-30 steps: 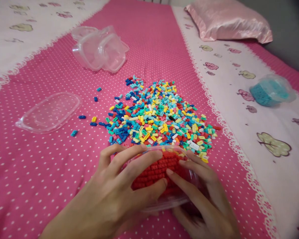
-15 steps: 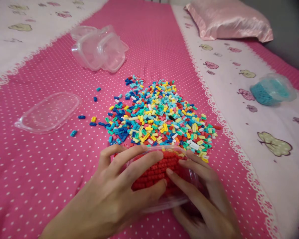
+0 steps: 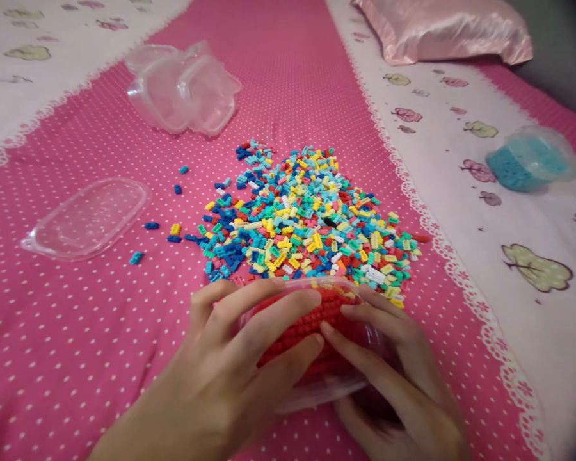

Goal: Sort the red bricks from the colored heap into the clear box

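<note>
Container (image 3: 317,398) of red bricks (image 3: 333,312) lies lower center of frame, between left hand (image 3: 230,358) and right hand (image 3: 408,378); both grasp it, neither clearly nearer; its long axis appears to run side to side.

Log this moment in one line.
left hand: on container | right hand: on container | red bricks: in container | mixed-colour pile: beyond container
</note>
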A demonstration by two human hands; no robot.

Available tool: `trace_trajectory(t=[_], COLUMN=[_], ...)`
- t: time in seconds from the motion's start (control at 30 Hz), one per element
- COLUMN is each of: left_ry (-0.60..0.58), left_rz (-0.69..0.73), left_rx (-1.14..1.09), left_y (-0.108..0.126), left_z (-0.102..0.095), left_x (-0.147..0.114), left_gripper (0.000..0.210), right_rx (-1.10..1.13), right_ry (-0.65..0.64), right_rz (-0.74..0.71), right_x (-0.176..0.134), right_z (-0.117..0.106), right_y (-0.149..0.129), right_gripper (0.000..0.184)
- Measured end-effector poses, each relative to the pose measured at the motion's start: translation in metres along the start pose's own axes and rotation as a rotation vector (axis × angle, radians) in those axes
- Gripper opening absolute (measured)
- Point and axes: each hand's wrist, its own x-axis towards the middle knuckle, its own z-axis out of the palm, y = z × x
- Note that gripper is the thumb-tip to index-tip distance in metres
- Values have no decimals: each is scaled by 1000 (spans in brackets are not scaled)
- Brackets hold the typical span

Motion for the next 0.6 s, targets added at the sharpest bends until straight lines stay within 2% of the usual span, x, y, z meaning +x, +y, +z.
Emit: trace_trajectory(t=[0.6], left_ry=[31], left_rz=[4], left_rx=[-17], left_y=[0], left_z=[5], left_x=[0], left_gripper=[21], right_rx=[-28], right_ry=[-9], right_rz=[-4], right_x=[1], right_z=[0], right_y=[1], right_gripper=[48])
